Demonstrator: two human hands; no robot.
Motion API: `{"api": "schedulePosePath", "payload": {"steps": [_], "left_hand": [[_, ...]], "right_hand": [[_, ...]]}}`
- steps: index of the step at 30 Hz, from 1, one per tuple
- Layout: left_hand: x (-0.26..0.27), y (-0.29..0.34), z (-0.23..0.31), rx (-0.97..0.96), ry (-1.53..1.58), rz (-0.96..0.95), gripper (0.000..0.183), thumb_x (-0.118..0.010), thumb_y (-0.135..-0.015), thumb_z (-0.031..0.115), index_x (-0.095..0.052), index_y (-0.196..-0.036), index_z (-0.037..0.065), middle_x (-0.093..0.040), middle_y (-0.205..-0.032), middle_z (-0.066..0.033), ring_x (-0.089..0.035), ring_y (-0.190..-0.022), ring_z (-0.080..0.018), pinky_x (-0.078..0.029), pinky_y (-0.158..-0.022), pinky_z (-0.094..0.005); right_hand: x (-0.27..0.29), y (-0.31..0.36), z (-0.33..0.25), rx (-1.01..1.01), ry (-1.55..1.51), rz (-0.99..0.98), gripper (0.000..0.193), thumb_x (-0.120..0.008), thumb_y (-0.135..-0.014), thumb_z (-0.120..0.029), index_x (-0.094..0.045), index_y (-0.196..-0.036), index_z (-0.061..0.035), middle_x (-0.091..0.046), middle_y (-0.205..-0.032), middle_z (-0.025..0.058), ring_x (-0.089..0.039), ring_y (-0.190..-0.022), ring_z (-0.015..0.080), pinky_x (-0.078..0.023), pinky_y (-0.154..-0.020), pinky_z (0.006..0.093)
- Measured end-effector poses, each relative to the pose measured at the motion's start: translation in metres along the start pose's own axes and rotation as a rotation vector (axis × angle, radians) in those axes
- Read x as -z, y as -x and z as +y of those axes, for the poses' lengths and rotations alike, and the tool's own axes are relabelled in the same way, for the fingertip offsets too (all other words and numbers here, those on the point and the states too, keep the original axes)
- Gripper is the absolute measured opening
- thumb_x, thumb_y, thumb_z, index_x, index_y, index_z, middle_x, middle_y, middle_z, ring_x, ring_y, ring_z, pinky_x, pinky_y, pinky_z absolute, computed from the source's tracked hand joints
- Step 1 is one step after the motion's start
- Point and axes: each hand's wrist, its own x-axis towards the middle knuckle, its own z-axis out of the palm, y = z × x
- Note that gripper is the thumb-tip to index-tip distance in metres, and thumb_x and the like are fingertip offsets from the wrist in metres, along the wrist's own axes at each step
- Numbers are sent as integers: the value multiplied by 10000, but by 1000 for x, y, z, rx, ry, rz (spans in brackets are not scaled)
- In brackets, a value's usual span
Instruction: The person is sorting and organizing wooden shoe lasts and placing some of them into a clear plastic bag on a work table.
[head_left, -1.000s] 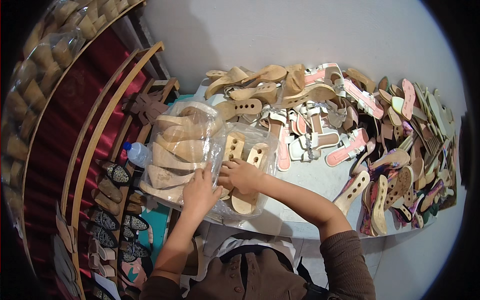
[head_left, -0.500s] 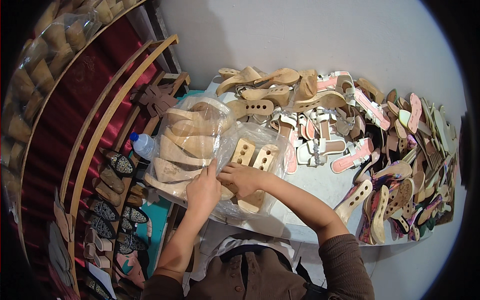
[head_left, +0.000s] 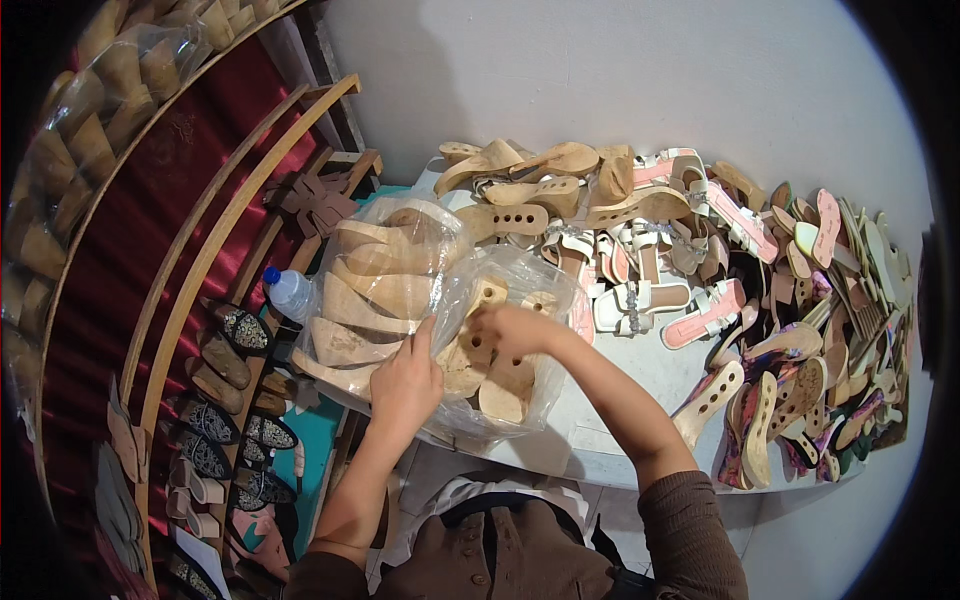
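No words, numbers or signs are showing legibly. On the flat, elongated pink insole with rounded ends (head_left: 826, 230) that is leaning toward the right, faint dark marks are appearing, too small and blurred to be made out.

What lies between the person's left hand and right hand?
In the head view, clear plastic and part of a wooden sole lie between the left hand and the right hand.

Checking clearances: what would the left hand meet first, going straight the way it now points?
The left hand would likely meet the clear plastic bag of pale wooden wedge soles, though depth is unclear.
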Motion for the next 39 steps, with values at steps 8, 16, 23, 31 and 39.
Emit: {"api": "schedulePosePath", "payload": {"steps": [8,16,23,31,39], "left_hand": [[-14,-83,-2,-236,-145,254,489,-657,-716,280,-539,-1110,16,-465,-1175,-183,-412,-1131,-338,-333,-945,-459],[-61,-113,-17,-233,-323,289,362,-623,-707,229,-600,-977,-10,-466,-1202,-187,-348,-1216,-324,-186,-1052,-482],[-59,-117,-23,-295,-277,351,165,-532,-729,96,-631,-848,37,-526,-1092,-159,-387,-1184,-327,-204,-1043,-489],[-38,-119,-20,-321,-256,371,154,-540,-713,83,-624,-831,32,-532,-1074,-145,-380,-1195,-320,-187,-1043,-512],[-29,-115,-27,-268,-277,413,128,-549,-700,72,-601,-799,10,-516,-1119,-151,-347,-1216,-336,-118,-1050,-560]], "right_hand": [[10,-34,38,11,461,99,339,-517,-778,-116,-557,-1115,-120,-523,-1182,38,-463,-1134,225,-414,-912,340],[0,-44,30,-11,636,77,348,-537,-791,-188,-538,-1138,-162,-457,-1230,-8,-378,-1184,186,-361,-945,355],[4,-59,36,4,628,-48,297,-524,-781,-272,-616,-1037,-153,-576,-1103,30,-460,-1104,215,-378,-904,379],[1,-90,-18,-190,608,-440,440,-495,-772,-380,-617,-1129,-152,-543,-1214,87,-412,-1199,224,-229,-1024,370],[-9,-97,-29,-247,728,-451,494,-476,-793,-348,-547,-1218,-105,-484,-1302,38,-330,-1276,235,-186,-1042,391]]}}
